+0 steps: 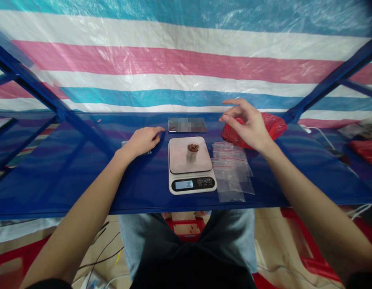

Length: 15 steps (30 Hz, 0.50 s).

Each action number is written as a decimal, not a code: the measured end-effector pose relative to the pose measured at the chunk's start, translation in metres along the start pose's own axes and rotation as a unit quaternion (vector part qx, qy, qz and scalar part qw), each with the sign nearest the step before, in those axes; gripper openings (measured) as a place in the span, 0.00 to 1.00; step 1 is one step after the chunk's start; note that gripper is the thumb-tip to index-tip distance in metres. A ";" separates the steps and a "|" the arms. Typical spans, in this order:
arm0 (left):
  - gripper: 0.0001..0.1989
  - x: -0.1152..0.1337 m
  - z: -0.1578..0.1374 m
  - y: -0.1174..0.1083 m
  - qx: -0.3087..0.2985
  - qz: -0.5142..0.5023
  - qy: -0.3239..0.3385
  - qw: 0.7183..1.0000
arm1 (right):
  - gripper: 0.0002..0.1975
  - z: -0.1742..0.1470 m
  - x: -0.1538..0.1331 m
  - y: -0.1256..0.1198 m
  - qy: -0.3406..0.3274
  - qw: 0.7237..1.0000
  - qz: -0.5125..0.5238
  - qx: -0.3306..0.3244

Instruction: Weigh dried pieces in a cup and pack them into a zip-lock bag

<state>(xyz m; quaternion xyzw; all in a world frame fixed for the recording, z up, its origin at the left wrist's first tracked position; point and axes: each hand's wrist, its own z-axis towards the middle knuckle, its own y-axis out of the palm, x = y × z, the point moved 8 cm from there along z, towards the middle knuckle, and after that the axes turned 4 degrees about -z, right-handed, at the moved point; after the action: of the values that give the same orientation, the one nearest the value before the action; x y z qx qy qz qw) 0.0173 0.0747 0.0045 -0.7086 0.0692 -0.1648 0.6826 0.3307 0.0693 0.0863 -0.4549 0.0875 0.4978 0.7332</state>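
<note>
My left hand (pixel 143 140) rests on the blue table left of the scale, index finger stretched out and thumb apart. Partly under it lies a small clear plastic bag (pixel 148 152). Over a crumpled red plastic bag (pixel 276 124) hovers my right hand (pixel 246 123), its index finger extended and its thumb near another fingertip; I see nothing in it. Between the hands stands a white kitchen scale (pixel 173 178), its display reading 0.0. On its metal plate sits a small clear cup (pixel 192 154) with brown pieces (pixel 193 147) inside.
Several clear zip bags (pixel 232 172) with red lines overlap right of the scale. A phone-like dark slab (pixel 187 125) lies behind it. Blue frame bars (pixel 321 84) slope up at both sides. A striped sheet (pixel 186 60) hangs at the back. Cables and red stools (pixel 312 249) are below.
</note>
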 end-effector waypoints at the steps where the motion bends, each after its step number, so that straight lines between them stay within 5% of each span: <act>1: 0.26 0.000 0.000 0.000 0.001 -0.001 0.000 1.000 | 0.18 -0.001 0.009 0.000 0.008 1.000 0.005 0.026; 5: 0.26 0.001 0.000 0.000 0.002 -0.004 0.006 1.000 | 0.12 -0.015 0.027 0.010 0.010 0.997 -0.051 0.062; 15: 0.27 0.001 0.000 0.000 -0.007 0.001 0.003 1.000 | 0.13 -0.028 0.021 0.030 -0.002 0.996 -0.090 -0.004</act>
<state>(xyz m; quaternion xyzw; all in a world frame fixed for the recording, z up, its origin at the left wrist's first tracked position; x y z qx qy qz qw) 0.0180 0.0742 0.0046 -0.7126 0.0732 -0.1663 0.6776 0.3260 0.0647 0.0406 -0.4633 0.0429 0.4310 0.7731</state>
